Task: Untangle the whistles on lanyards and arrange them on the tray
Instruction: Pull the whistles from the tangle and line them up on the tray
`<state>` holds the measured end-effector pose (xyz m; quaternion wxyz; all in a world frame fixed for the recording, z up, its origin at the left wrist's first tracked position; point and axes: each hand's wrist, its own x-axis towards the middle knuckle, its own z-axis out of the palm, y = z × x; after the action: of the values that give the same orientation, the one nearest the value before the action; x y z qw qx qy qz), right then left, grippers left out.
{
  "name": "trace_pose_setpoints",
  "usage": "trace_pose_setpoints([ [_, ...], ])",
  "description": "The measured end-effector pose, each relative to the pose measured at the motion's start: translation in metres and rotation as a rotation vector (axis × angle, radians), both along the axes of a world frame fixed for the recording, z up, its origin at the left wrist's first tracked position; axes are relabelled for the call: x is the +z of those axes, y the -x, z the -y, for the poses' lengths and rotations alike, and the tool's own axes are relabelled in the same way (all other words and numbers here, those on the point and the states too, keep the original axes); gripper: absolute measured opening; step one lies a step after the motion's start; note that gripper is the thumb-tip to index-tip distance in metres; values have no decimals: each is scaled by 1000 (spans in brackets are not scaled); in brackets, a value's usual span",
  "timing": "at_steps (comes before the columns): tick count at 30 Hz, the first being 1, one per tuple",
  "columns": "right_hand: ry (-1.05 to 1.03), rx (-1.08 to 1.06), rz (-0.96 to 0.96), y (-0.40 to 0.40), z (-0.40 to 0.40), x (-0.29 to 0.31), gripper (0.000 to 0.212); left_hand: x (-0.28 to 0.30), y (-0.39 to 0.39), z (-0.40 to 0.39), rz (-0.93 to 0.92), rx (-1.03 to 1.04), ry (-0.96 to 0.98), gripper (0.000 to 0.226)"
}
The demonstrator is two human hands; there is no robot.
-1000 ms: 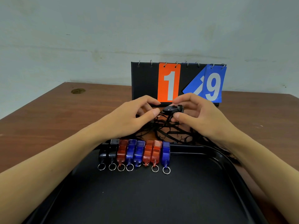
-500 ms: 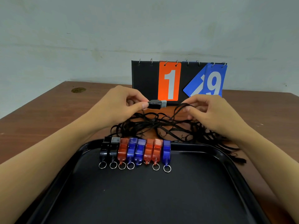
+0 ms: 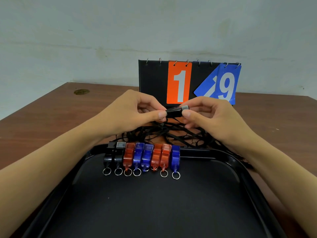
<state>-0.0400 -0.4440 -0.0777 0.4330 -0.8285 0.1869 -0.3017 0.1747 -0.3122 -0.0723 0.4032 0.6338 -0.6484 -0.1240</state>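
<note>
Pinched from both ends above the tabletop (image 3: 42,121): a black whistle (image 3: 175,112) with a grey mouthpiece, held level between the two hands. At its left end, left hand (image 3: 132,112), thumb and forefinger closed on the whistle's body, small metal ring just below the thumb tip. At its right end, right hand (image 3: 212,117), thumb and forefinger clamped near the grey mouthpiece, other fingers curled loosely. Directly beneath the grip, a tangle of black lanyards (image 3: 171,134), heaped on the wood between the hands and the tray's far rim, some strands trailing rightward past the tray corner. Nearer, a black tray (image 3: 205,153). Along its far edge, a row of eight whistles (image 3: 142,156) side by side, touching: two black, one red, two blue, two red, one blue, rings pointing toward the viewer. Behind the hands, upright, a flip scoreboard (image 3: 151,79) reading 1 and 9.
</note>
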Motion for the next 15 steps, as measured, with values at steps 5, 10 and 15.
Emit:
trace_pose_setpoints([
  [5,-180,43,18,1,2,3,18,-1,-4,1,86,-71,-78,15],
  [10,7,76,-194,13,12,12,16,-13,-28,6,292,-14,-168,13],
  [15,66,229,-351,19,15,16,21,-18,-46,4,435,-15,-198,16],
])
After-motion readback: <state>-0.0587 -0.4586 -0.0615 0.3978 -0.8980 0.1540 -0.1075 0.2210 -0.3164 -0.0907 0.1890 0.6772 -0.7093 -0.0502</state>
